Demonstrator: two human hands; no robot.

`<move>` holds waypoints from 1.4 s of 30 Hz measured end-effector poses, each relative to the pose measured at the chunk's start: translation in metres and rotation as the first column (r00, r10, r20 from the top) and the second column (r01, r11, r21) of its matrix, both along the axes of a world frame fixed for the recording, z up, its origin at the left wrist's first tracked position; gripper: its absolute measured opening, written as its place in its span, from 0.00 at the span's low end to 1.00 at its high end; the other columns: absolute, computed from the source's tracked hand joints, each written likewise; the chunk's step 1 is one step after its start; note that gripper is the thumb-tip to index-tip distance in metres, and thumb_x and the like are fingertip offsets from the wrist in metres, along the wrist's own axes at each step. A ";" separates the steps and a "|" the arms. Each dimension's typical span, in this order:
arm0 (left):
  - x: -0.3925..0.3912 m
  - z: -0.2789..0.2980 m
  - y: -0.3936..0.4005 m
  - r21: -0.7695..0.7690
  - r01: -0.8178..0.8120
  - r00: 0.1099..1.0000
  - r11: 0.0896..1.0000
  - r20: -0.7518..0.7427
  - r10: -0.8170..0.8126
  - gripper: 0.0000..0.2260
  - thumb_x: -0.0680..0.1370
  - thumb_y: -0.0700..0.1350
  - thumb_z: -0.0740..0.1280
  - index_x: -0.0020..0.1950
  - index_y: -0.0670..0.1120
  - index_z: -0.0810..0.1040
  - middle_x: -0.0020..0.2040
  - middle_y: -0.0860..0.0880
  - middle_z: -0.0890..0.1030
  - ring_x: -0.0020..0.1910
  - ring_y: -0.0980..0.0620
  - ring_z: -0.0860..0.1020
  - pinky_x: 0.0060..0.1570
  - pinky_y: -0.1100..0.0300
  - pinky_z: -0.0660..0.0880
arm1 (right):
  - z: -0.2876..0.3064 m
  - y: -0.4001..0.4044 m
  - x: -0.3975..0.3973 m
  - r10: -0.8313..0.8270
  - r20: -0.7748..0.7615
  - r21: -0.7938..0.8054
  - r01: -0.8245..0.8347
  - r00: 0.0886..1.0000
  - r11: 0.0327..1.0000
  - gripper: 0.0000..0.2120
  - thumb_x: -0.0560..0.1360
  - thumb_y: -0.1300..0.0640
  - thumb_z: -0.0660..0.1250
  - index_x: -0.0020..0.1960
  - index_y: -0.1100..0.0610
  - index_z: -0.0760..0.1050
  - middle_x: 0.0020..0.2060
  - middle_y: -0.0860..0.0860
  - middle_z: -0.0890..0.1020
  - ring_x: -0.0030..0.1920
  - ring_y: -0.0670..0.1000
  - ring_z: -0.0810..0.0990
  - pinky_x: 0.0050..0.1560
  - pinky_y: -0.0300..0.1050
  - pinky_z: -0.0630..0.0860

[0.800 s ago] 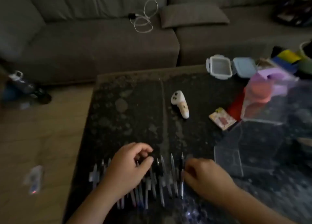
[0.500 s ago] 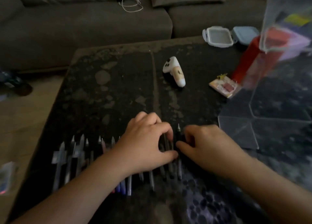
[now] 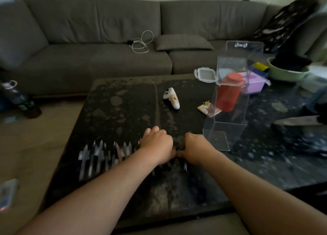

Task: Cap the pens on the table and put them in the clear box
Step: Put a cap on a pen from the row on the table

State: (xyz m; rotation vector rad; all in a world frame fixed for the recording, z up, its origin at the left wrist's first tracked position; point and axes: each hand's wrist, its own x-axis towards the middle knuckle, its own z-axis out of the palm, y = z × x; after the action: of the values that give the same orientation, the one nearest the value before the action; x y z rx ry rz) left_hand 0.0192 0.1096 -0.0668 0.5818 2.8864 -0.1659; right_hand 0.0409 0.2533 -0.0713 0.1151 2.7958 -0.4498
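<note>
**Clear plastic pens, tiny caps: how they'll probably handle**

Clear-ish plastic barrels with pale caps, that's the row of pens (image 3: 104, 156) lined up along the near edge of the dark stone table (image 3: 123, 110), tips pointing to 12 o'clock. They look light, stiff and smooth, so likely a bit slippery and prone to rolling if nudged sideways. Best bet is pinching a barrel mid-length with one hand and pressing the cap on straight with the other; the tips look fine, so no jabbing.

Both hands sit at the right end of the row, knuckles up, wrists low, forearms reaching in from 6 o'clock. The left hand (image 3: 157, 146) is curled over the pens, fingers bent down among them. The right hand (image 3: 194, 148) is curled too, and the two thumbs nearly meet over something small and dark. It's blurry, so no telling whether either is actually gripping a pen or a cap.

The clear box (image 3: 228, 114) stands at about 2 o'clock from the hands, close by, open, no pens visible inside.
</note>
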 end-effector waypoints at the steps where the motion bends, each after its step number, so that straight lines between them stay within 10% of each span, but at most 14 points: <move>1: 0.004 0.000 0.003 -0.003 -0.003 1.000 1.000 -0.020 0.003 0.20 0.79 0.62 0.61 0.61 0.51 0.81 0.59 0.48 0.77 0.62 0.43 0.69 0.57 0.48 0.63 | 0.002 -0.001 0.004 0.009 0.011 0.018 -0.010 1.000 1.000 0.22 0.74 0.45 0.74 0.57 0.57 0.71 0.55 0.56 0.80 0.54 0.58 0.81 0.46 0.48 0.76; 7: 0.038 0.018 -0.013 0.270 -0.084 0.979 0.959 -0.154 0.130 0.15 0.80 0.59 0.59 0.54 0.52 0.81 0.50 0.51 0.81 0.54 0.48 0.77 0.53 0.49 0.73 | 0.007 0.005 0.029 -0.013 0.011 0.029 0.012 1.000 1.000 0.14 0.77 0.52 0.69 0.58 0.59 0.76 0.54 0.58 0.82 0.54 0.59 0.82 0.50 0.50 0.79; 11: 0.050 0.045 -0.044 0.662 -0.308 0.951 0.683 0.188 0.246 0.10 0.84 0.53 0.58 0.51 0.52 0.77 0.42 0.54 0.84 0.42 0.54 0.81 0.47 0.51 0.78 | 0.016 0.008 0.050 0.024 0.029 0.010 -0.025 0.999 1.000 0.10 0.76 0.54 0.72 0.49 0.55 0.72 0.46 0.54 0.78 0.43 0.55 0.78 0.44 0.49 0.77; 21: 0.074 0.042 -0.071 0.825 -0.465 0.869 0.323 0.353 0.347 0.09 0.84 0.51 0.65 0.50 0.52 0.84 0.43 0.52 0.85 0.48 0.52 0.83 0.50 0.55 0.78 | 0.044 -0.016 0.047 -0.127 -0.194 -0.449 0.026 0.973 0.893 0.11 0.82 0.54 0.58 0.60 0.51 0.76 0.47 0.49 0.78 0.45 0.50 0.78 0.47 0.51 0.77; 27: 0.070 0.029 -0.074 0.849 -0.524 0.792 -0.067 0.515 0.327 0.06 0.83 0.44 0.68 0.54 0.48 0.86 0.45 0.49 0.87 0.49 0.48 0.83 0.51 0.54 0.80 | 0.042 -0.031 0.053 -0.008 -0.436 -0.388 -0.180 0.900 0.904 0.12 0.84 0.43 0.60 0.60 0.43 0.79 0.48 0.44 0.83 0.48 0.48 0.81 0.50 0.53 0.80; 42: 0.067 0.028 -0.084 0.879 -0.464 0.861 0.110 0.418 0.291 0.10 0.85 0.45 0.64 0.56 0.57 0.84 0.44 0.62 0.86 0.42 0.66 0.82 0.49 0.62 0.77 | 0.028 -0.004 0.046 0.185 -0.691 -0.053 -0.304 0.699 0.951 0.09 0.77 0.45 0.72 0.57 0.41 0.84 0.46 0.42 0.79 0.46 0.49 0.80 0.47 0.58 0.79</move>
State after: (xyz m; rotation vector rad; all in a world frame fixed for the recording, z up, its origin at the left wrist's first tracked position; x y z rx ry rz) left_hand 0.0865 0.0252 -0.0384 -0.1205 2.4625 1.8392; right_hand 0.0872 0.2498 -0.0435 -0.5839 3.3867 -0.7818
